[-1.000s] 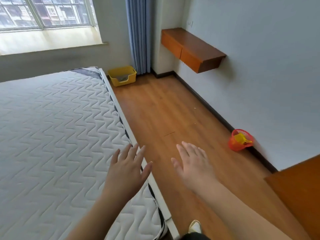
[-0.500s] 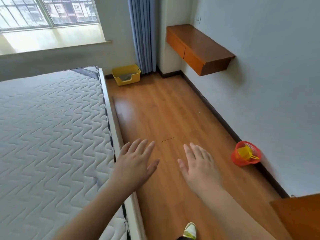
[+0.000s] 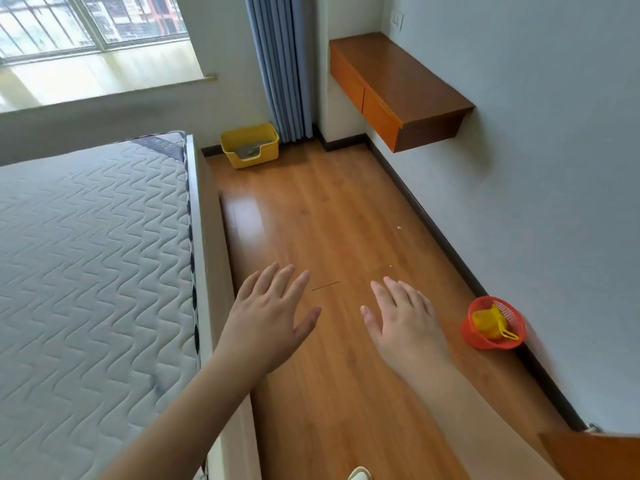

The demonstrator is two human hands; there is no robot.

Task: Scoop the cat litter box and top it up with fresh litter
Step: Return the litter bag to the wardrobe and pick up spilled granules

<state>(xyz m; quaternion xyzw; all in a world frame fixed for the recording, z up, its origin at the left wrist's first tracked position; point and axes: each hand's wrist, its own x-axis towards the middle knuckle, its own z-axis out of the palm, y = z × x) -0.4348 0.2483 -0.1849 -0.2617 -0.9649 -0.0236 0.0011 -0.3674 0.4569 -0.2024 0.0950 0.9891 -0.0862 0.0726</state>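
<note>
Both hands are out front, low centre of the frame: left hand (image 3: 268, 315) and right hand (image 3: 403, 320), fingers spread flat, holding nothing. The yellow litter box (image 3: 250, 145) sits far off at upper centre, against the curtain (image 3: 280, 64). The yellow scoop (image 3: 491, 323) lies in an orange basket (image 3: 493, 329) by the wall at the right edge. The risk: walking to the box empty-handed and leaving the scoop behind. No fresh litter bag shows anywhere, so the top-up could stall.
</note>
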